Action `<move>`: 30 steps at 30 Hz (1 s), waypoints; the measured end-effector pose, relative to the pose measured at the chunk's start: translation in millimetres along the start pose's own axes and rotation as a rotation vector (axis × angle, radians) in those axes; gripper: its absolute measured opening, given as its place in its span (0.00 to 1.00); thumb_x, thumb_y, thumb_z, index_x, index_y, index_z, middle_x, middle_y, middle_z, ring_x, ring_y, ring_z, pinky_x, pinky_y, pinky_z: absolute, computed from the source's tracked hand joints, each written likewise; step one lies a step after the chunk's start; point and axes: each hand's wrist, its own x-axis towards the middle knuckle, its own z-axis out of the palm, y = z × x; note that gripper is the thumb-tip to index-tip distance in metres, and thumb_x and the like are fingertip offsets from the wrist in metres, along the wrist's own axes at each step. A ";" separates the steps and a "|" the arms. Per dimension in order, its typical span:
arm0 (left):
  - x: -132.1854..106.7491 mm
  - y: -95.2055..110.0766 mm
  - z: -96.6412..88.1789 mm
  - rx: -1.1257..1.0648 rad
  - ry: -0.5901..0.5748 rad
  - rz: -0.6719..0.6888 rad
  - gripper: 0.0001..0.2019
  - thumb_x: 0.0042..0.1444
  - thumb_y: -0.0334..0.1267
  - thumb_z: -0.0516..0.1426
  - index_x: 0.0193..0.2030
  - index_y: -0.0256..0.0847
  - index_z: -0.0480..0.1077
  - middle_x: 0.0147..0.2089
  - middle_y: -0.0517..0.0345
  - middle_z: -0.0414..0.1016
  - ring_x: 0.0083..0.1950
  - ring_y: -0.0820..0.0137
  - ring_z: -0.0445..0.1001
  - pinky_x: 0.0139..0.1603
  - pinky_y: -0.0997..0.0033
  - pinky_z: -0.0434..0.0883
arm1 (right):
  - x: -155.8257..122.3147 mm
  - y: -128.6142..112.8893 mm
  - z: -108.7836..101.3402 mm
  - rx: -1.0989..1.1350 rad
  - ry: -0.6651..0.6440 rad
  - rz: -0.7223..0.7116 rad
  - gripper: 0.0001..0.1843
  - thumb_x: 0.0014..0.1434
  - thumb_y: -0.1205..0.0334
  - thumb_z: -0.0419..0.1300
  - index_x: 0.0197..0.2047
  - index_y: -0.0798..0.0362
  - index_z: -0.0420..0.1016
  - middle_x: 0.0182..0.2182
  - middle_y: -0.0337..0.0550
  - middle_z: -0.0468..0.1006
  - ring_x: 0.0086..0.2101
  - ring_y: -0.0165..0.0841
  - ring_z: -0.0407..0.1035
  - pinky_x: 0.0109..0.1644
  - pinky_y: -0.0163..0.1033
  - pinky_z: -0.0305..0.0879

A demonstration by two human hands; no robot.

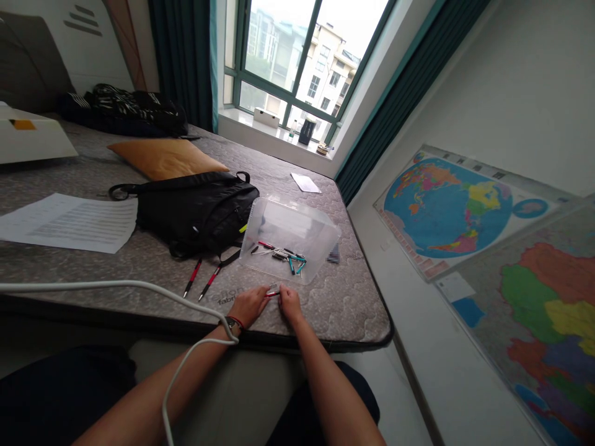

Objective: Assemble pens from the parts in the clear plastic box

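left hand [248, 306], right hand [290, 303] | I see both clenched on small red-black pen [272, 295] | lower centre, mattress [344, 310] edge | loose pens [279, 253], clear plastic sleeve [297, 220] just ahead

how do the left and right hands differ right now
The left hand has a dark wristwatch and a red band at its wrist, while the right hand has neither. A white cable crosses the left forearm, but none crosses the right. They share the same work: both meet at a small red item above the mattress edge.
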 end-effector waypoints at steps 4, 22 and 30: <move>-0.1 0.2 -2.2 0.013 -0.037 0.016 0.15 0.69 0.41 0.43 0.47 0.43 0.68 0.40 0.52 0.75 0.40 0.67 0.74 0.39 0.72 0.66 | -0.5 -2.0 -0.7 0.006 -0.003 0.006 0.27 0.63 0.45 0.47 0.17 0.49 0.60 0.13 0.34 0.62 0.18 0.31 0.57 0.26 0.35 0.54; -0.4 2.5 -1.4 -0.028 -0.066 -0.046 0.18 0.69 0.49 0.42 0.53 0.44 0.66 0.43 0.51 0.78 0.40 0.64 0.77 0.35 0.71 0.65 | 0.0 -0.5 -2.2 0.013 -0.041 0.038 0.27 0.65 0.46 0.44 0.18 0.48 0.60 0.13 0.35 0.62 0.18 0.31 0.57 0.25 0.35 0.55; 1.4 4.4 -7.3 0.035 -0.071 -0.027 0.21 0.70 0.46 0.39 0.42 0.41 0.69 0.38 0.50 0.76 0.40 0.64 0.75 0.37 0.70 0.65 | -0.6 -2.7 -3.0 0.028 -0.033 0.044 0.28 0.65 0.45 0.46 0.17 0.48 0.61 0.12 0.35 0.61 0.17 0.31 0.57 0.24 0.35 0.55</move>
